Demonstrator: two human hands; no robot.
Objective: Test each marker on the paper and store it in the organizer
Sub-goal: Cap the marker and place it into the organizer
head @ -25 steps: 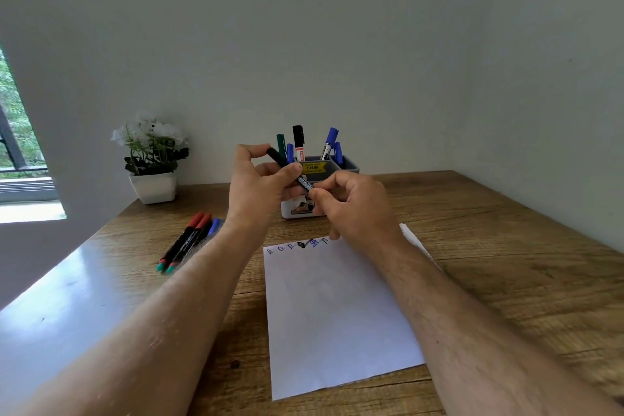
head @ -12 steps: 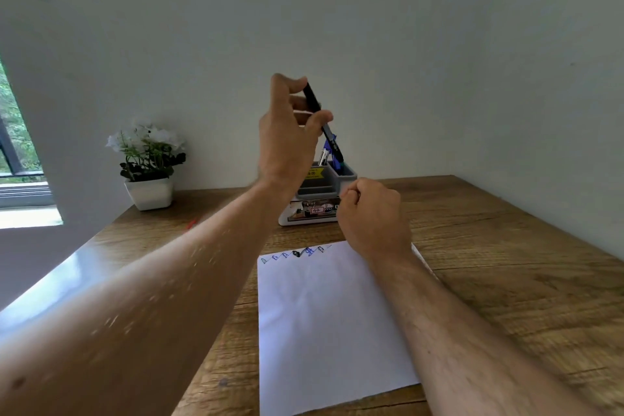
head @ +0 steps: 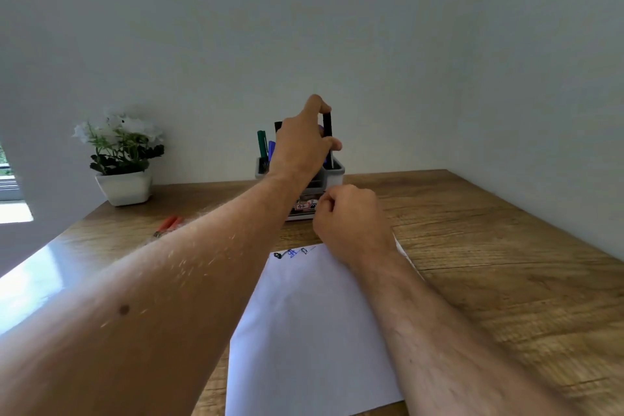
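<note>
At the back of the wooden desk [head: 489,246], the left hand [head: 300,145] is pinching a black marker [head: 327,132] between fingertip and thumb, holding it upright with its long axis near vertical, its lower end dipping into the right-hand compartment of the grey organizer [head: 337,169]. A green marker [head: 262,143] and a blue one are standing in the organizer's left side. The right hand [head: 347,219] is hovering curled into a loose fist over the far edge of the paper [head: 314,331], holding nothing visible. Red markers [head: 169,224] are lying left of the forearm.
</note>
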